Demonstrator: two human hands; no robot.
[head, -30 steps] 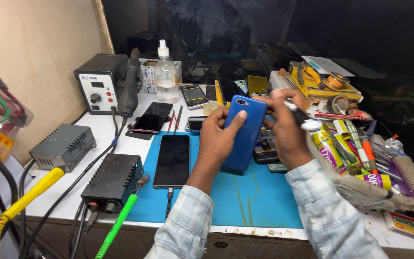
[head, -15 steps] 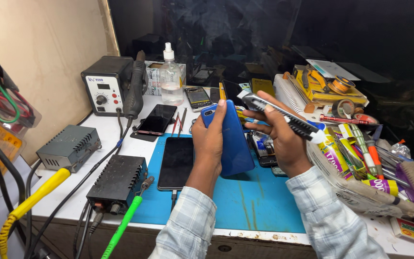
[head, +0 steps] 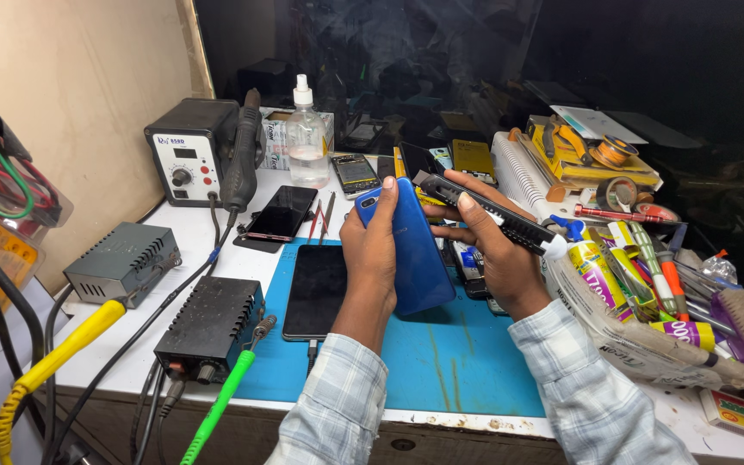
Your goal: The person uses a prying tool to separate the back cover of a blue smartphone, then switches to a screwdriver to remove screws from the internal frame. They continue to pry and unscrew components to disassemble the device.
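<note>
The left hand (head: 372,254) grips a blue phone (head: 411,254) upright over the mat's (head: 467,362) middle, hiding its near edge. The right hand's (head: 497,250) fingers close on a black cutter (head: 484,209); its blade cannot be seen.

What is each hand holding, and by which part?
Left hand grips the blue phone along its left edge; right hand holds a black utility knife mid-handle.

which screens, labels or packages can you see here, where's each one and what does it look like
Station display: small dark rectangle on the white-faced black box, back left.
Dark phone: screen off, flat on the blue mat, left of the left hand.
Glue tubes: yellow labelled, in the right-hand pile.
Small box: yellow and red, front right corner.
</note>
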